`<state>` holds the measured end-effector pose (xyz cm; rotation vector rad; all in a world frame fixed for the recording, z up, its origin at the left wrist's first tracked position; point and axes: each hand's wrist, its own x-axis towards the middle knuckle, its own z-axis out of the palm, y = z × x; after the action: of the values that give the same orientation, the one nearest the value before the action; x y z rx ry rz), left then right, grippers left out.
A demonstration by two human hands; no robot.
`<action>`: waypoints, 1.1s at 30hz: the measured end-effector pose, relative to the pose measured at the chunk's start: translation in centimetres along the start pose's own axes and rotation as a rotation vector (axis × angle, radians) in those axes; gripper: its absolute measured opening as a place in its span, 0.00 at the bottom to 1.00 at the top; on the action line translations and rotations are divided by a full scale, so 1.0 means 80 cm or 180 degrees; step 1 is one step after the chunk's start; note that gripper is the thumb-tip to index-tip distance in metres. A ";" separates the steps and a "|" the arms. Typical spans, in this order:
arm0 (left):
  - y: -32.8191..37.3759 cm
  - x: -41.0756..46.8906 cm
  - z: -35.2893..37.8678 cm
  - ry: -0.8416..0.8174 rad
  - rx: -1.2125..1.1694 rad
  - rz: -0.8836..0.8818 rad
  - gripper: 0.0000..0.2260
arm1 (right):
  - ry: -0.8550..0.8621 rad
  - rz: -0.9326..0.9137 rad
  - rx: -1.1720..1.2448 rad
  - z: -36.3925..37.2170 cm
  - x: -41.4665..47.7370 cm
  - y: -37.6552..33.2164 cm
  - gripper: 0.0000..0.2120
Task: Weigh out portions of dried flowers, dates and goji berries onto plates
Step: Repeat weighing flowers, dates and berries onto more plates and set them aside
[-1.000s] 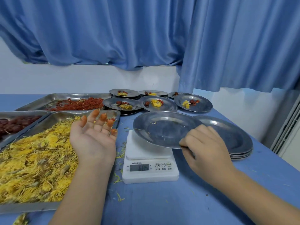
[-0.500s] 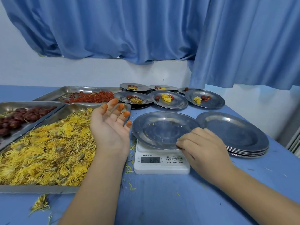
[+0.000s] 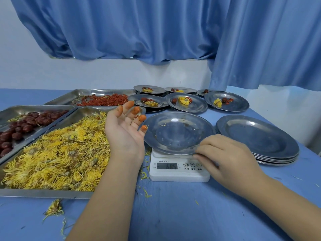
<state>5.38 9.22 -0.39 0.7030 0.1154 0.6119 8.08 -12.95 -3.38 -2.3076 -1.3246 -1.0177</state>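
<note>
An empty steel plate (image 3: pixel 175 131) lies on the white scale (image 3: pixel 178 173), whose display reads 68.5. My right hand (image 3: pixel 224 157) rests at the plate's near right rim, fingers curled against the edge. My left hand (image 3: pixel 125 131) hovers palm up, fingers relaxed and orange-stained at the tips, between the plate and the tray of yellow dried flowers (image 3: pixel 57 153). It holds nothing. A tray of dates (image 3: pixel 26 124) sits at the far left and a tray of goji berries (image 3: pixel 104 100) behind.
A stack of empty plates (image 3: pixel 258 138) stands right of the scale. Several filled plates (image 3: pixel 187 103) sit at the back. Loose petals (image 3: pixel 53 208) lie on the blue table. Blue curtains (image 3: pixel 156 32) hang behind.
The plate came down from a tilted, lifted position onto the scale. My right hand stayed at its rim. The view shifted, so everything sits further right.
</note>
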 end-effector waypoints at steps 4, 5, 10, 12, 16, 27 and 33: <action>-0.001 0.000 0.000 0.0007 0.0084 -0.0030 0.13 | -0.0464 0.0128 0.0226 -0.016 -0.008 0.020 0.16; -0.001 0.000 0.001 0.0009 0.0119 -0.0041 0.13 | -0.0650 0.0193 0.0299 -0.018 -0.010 0.026 0.18; -0.003 -0.002 0.003 -0.0057 0.0323 -0.0030 0.13 | -0.1546 0.0505 0.0536 -0.018 -0.012 0.027 0.20; -0.004 -0.003 0.004 -0.0109 0.0426 0.0015 0.12 | -0.1646 0.0556 0.0572 -0.015 -0.012 0.023 0.19; -0.006 -0.005 0.007 -0.0237 0.0598 0.0096 0.12 | -0.1735 0.0702 0.0525 -0.012 -0.014 0.019 0.16; -0.013 -0.006 0.016 -0.0343 0.1203 0.0098 0.09 | -0.1557 0.0787 0.0448 -0.006 -0.016 0.012 0.22; -0.021 -0.012 0.023 -0.0440 0.2140 0.0363 0.09 | -0.1237 0.0747 0.0576 -0.004 -0.010 0.007 0.17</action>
<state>5.96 6.64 -0.18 1.4075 0.1553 0.6330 8.18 -13.94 -3.64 -2.5228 -1.1759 -0.3719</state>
